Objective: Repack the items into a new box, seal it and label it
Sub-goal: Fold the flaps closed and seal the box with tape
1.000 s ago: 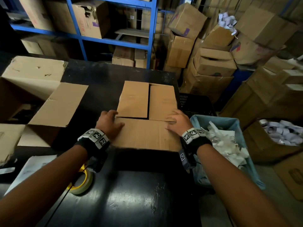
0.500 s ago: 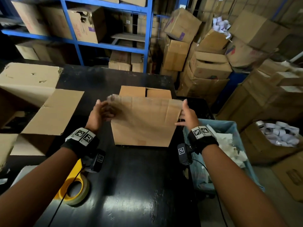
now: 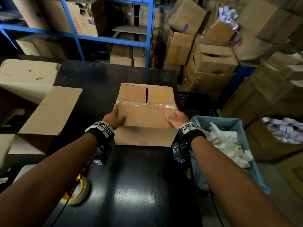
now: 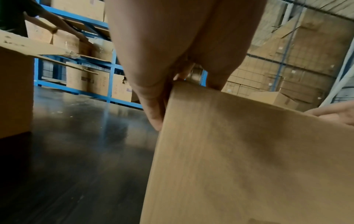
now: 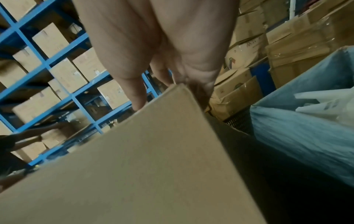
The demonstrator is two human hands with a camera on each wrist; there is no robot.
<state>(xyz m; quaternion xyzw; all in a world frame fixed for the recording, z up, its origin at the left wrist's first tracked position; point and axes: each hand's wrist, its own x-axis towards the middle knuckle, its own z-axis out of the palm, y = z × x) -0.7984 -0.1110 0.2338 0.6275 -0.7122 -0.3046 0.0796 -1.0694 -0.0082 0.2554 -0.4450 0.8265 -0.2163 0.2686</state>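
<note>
Both hands, left (image 3: 114,117) and right (image 3: 177,119), grip the small brown cardboard box (image 3: 146,115) on the black table (image 3: 131,185); judging by the untouched tape roll (image 3: 78,190), packing, sealing and labelling remain.

A brown cardboard box (image 3: 144,118) sits mid-table, its near flap folded over the top with clear tape along its far edge; the two far flaps lie flat.
</note>
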